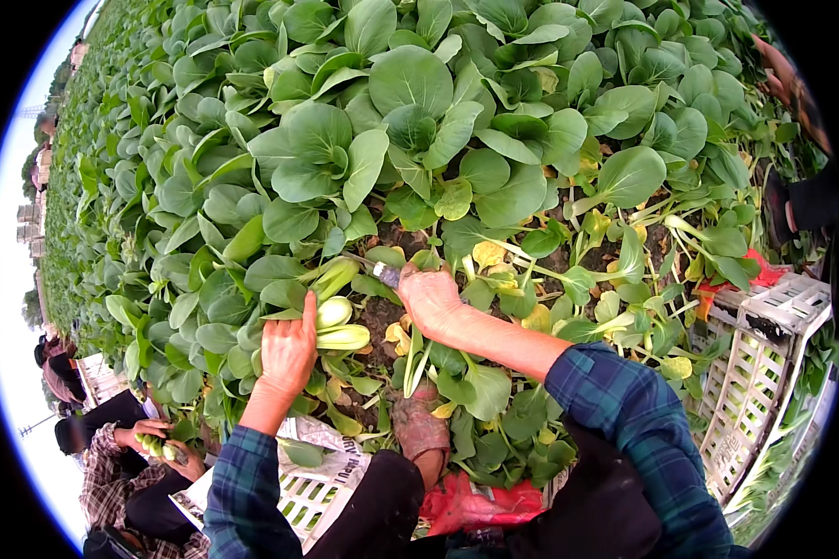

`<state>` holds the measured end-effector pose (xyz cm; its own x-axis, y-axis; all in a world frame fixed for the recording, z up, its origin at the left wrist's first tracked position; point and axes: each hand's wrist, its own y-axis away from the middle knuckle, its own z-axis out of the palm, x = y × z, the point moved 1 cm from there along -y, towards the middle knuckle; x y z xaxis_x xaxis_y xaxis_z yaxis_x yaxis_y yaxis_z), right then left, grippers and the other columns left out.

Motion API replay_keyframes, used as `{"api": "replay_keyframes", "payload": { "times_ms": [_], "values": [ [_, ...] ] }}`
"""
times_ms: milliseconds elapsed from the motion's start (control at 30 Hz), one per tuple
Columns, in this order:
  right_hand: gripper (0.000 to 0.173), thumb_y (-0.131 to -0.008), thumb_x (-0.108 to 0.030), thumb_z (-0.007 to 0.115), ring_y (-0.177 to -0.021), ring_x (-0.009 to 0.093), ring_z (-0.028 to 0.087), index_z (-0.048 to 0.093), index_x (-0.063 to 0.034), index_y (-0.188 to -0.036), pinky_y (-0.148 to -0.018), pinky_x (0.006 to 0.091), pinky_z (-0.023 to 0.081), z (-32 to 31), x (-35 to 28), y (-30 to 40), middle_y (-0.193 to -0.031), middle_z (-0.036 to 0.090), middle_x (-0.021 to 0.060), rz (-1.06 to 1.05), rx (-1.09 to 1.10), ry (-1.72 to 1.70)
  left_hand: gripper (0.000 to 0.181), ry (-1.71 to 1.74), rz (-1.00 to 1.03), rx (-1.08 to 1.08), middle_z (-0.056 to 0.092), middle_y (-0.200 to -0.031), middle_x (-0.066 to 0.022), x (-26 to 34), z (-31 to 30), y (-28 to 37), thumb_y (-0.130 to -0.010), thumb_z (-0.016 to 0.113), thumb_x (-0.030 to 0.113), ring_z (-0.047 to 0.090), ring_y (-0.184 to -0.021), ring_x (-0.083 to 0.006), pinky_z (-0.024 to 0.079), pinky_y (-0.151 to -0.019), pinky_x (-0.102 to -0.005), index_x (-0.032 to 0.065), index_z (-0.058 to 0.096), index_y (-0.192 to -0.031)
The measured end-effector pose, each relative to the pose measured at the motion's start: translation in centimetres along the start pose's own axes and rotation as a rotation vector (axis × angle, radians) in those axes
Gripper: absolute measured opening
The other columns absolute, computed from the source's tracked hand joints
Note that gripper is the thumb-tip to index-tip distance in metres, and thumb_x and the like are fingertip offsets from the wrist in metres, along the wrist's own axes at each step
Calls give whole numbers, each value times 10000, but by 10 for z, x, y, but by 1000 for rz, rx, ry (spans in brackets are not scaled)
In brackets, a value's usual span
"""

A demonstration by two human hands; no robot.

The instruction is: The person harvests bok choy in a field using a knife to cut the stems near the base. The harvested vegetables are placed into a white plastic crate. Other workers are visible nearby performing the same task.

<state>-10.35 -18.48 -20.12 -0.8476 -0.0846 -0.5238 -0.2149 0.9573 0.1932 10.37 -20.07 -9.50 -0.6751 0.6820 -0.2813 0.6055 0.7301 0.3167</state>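
My left hand is closed round several heads of bok choy, whose pale green stem bases point right, towards my other hand. My right hand grips a tool with a wrapped handle; its thin metal part reaches left to the base of the uppermost held head. The far end of the tool is hard to make out among the leaves. Uncut bok choy plants stand above both hands. Loose green and yellow leaves lie on the soil to the right.
A white plastic crate stands at the right, and another crate with printed paper is at lower left. Red plastic lies by my shoe. A co-worker in a checked shirt holds bok choy at lower left; another person's arm shows upper right.
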Motion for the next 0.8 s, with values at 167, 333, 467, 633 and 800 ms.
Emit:
{"api": "replay_keyframes", "payload": {
  "times_ms": [167,333,467,633,800],
  "values": [
    [270,-787,-152,524,-577,292,620,506,88,-911,-500,380,479,3,2,6,-605,596,168,3,-14,-64,584,20,-7,22,603,-977,-137,0,4,3,-701,542,68,570,-904,-256,420,-836,-363,-41,408,-1259],
    [208,-734,-94,542,-557,277,619,504,64,-863,-483,372,483,11,6,8,-593,592,161,53,-11,-35,555,64,-25,16,605,-961,-133,0,8,4,-709,531,62,570,-887,-249,419,-835,-357,-37,431,-1245],
    [186,-735,-89,536,-544,284,612,506,55,-849,-480,377,475,14,3,6,-587,587,162,82,7,23,558,48,-13,68,606,-944,-129,0,9,4,-705,534,61,570,-870,-243,420,-824,-356,-35,433,-1245],
    [167,-715,-60,568,-598,265,636,549,39,-848,-517,356,508,5,3,1,-652,618,150,28,-97,-61,556,73,-72,-93,607,-949,-127,3,4,5,-701,534,66,570,-878,-246,418,-838,-357,-28,440,-1241],
    [134,-751,-88,540,-638,313,627,564,39,-785,-559,406,502,-1,-3,6,-660,607,174,24,-160,-112,545,52,-14,59,607,-940,-134,2,20,12,-700,533,76,571,-877,-252,418,-836,-363,-32,447,-1228]
  ]
}}
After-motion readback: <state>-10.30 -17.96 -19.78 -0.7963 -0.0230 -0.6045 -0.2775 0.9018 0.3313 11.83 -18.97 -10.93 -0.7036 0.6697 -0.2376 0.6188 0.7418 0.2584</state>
